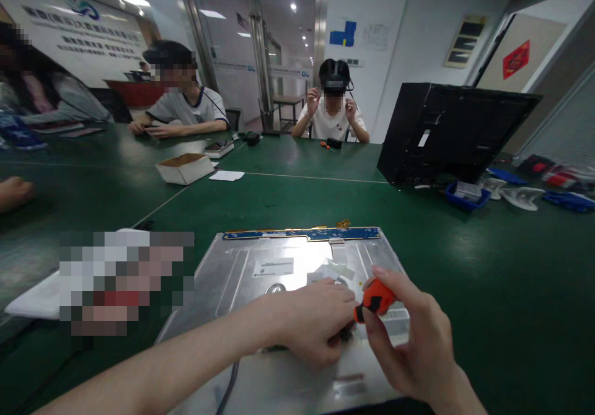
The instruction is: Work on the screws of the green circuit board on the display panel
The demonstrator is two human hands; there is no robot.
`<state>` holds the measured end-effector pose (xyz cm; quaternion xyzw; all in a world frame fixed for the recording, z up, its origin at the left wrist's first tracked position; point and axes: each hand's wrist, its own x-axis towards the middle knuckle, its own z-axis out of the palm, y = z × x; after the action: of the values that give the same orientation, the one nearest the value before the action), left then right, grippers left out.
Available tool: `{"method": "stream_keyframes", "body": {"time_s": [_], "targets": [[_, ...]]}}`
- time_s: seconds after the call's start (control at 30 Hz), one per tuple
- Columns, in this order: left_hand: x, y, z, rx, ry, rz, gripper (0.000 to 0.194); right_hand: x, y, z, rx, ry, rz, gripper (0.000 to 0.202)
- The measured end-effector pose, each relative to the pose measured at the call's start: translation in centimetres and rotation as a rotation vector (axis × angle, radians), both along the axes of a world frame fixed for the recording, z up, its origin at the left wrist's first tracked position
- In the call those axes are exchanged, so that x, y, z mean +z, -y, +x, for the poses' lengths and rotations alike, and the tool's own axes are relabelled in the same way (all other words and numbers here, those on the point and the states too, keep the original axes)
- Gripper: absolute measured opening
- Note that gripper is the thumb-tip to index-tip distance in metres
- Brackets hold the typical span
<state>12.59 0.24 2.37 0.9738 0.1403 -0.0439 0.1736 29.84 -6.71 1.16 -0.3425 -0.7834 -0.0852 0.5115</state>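
My right hand [418, 334] grips an orange and black screwdriver [379, 297] between thumb and fingers, over the right part of a silver metal display panel [237, 257]. The screwdriver's tip is hidden behind my left hand [320, 316]. That hand lies across the middle of the panel, its fingers curled downward close to the screwdriver. A small dark part [346, 332] shows beneath its fingers; what they hold is hidden. Along the panel's far edge runs a blue circuit board strip [302, 235]. A black cable [229, 387] comes out under my left forearm.
A black monitor housing [446, 133] stands at right, beside a blue tray [467, 198] and gloves [523, 198]. An open box [185, 168] and paper [227, 175] lie farther back on the green table [288, 201]. Several people sit around it. A blurred-out item lies at left.
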Motion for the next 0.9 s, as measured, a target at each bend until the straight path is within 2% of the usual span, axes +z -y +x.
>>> {"method": "stream_keyframes", "body": {"time_s": [0.3, 0.5, 0.63, 0.9], "targets": [[-0.28, -0.20, -0.09, -0.012, 0.033, -0.018, 0.031, -0.08, -0.44, -0.23, -0.041, 0.015, 0.067, 0.028], [0.31, 0.08, 0.15, -0.002, -0.015, -0.019, 0.042, 0.11, -0.21, -0.13, -0.002, 0.015, 0.005, 0.035], [0.38, -0.07, 0.16, 0.002, -0.014, -0.038, 0.041, 0.21, -0.12, -0.04, 0.039, 0.005, -0.015, 0.041], [0.13, -0.48, -0.20, 0.016, 0.022, -0.120, 0.034, -0.16, -0.19, 0.10, -0.041, 0.002, 0.032, 0.038]]}}
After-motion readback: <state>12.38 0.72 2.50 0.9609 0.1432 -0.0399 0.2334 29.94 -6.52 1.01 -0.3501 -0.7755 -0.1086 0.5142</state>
